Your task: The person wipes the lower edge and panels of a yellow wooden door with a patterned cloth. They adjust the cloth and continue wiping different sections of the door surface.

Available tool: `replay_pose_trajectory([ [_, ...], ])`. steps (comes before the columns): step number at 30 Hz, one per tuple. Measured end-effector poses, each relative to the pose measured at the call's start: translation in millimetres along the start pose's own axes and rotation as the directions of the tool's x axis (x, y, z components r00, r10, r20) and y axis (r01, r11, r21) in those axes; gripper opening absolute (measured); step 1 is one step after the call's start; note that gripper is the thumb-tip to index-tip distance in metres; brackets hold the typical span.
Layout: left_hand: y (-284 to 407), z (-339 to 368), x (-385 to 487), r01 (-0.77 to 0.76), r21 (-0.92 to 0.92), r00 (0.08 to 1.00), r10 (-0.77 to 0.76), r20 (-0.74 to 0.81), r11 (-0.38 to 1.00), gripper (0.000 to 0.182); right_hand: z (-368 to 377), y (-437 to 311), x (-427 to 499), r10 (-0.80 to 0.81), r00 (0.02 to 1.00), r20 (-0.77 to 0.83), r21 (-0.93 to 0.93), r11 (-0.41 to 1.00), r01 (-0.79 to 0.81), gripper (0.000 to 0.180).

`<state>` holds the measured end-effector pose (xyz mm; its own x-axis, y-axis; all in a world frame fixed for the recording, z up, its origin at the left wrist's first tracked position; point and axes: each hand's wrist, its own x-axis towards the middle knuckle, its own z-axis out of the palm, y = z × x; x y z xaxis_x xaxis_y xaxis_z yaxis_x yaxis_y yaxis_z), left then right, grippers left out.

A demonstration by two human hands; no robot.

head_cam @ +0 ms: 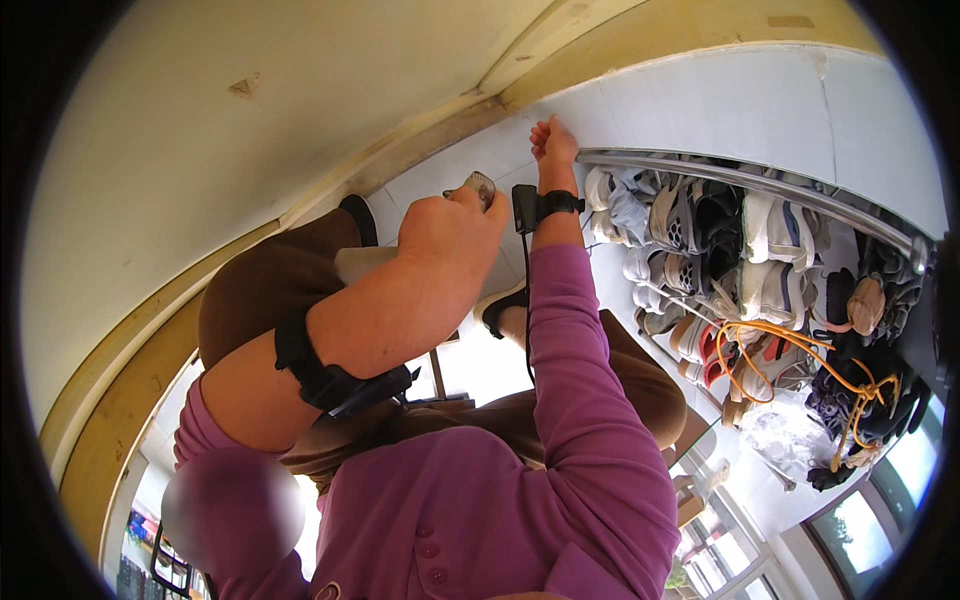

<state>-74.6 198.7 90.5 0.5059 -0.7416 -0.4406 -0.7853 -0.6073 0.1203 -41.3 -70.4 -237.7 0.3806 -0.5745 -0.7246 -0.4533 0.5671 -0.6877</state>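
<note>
My left hand (pixel 454 229) is closed around a small grey-brown object (pixel 481 182) with a ridged or stitched edge; its kind is unclear. Behind that wrist, a pale, smooth object (pixel 364 262) shows, partly covered by the forearm. Farther forward, my right hand (pixel 553 142) has its fingers curled beside the near end of a chrome rail (pixel 645 160). No object shows in it, but its palm is hidden. A black device is strapped to the right wrist, and another sits near the left elbow.
Rows of shoes (pixel 769 225) fill a rack at right, with an orange cord (pixel 802 337) looped over some. A crumpled clear plastic bag (pixel 784 427) lies below them. A yellowish panel (pixel 225 150) rises at left. White tiles (pixel 431 176) and my bent knees are beneath the arms.
</note>
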Motion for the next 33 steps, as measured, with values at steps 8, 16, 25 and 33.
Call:
replay_pose_trajectory([
  [8, 0, -9, 2, 0.001, -0.014, 0.988, 0.001, 0.154, 1.0, 0.105, 6, -2, -5, -0.063, 0.997, -0.044, 0.016, 0.998, 0.064, 0.04],
  [16, -1, 0, -3, -0.004, -0.011, 0.999, 0.004, -0.031, 1.0, 0.065, 7, -6, -12, -0.177, 0.984, -0.023, 0.03, 0.984, 0.178, 0.038],
  [25, -1, 13, -3, -0.018, -0.013, 0.996, 0.017, -0.083, 1.0, 0.064, 8, -6, -13, -0.108, 0.991, -0.084, 0.02, 0.994, 0.11, 0.037],
  [33, 3, 8, -7, -0.02, 0.021, 0.999, 0.021, -0.041, 1.0, 0.065, -3, 7, -12, -0.076, 0.992, -0.096, -0.054, 0.996, 0.071, 0.037],
])
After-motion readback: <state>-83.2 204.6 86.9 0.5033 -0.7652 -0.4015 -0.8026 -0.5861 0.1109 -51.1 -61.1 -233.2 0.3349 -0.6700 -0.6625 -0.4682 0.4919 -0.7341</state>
